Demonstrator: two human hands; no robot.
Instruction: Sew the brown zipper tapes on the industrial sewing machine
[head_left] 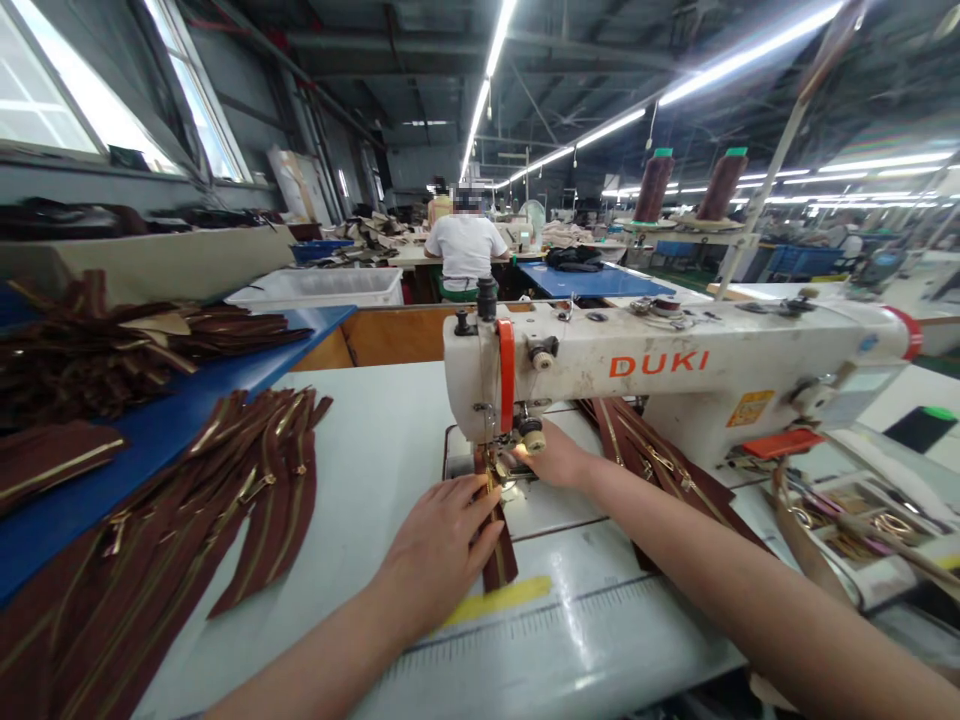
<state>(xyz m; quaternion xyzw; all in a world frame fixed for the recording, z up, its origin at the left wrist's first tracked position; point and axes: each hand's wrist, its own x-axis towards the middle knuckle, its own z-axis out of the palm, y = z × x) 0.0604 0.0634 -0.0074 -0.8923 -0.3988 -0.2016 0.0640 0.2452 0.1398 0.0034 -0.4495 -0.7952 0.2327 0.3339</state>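
A white sewing machine (577, 350) with orange lettering stands over the pale table. Under its needle area lies a brown zipper strip (499, 565) with a gold line of teeth, its near end toward me. My left hand (448, 525) rests on this strip just in front of the presser foot, fingers spread across it. Behind the needle, on the right side, is my right hand (553, 455); its fingertips are close to the presser foot and partly hidden by the machine head, so what they hold does not show.
Brown zipper strips (225, 500) lie in a pile at the left, others (664, 470) beneath the machine arm. A tray (862, 530) of small parts sits at the right. Further off are a blue table (600, 280), a white bin (322, 287) and a seated person (466, 248).
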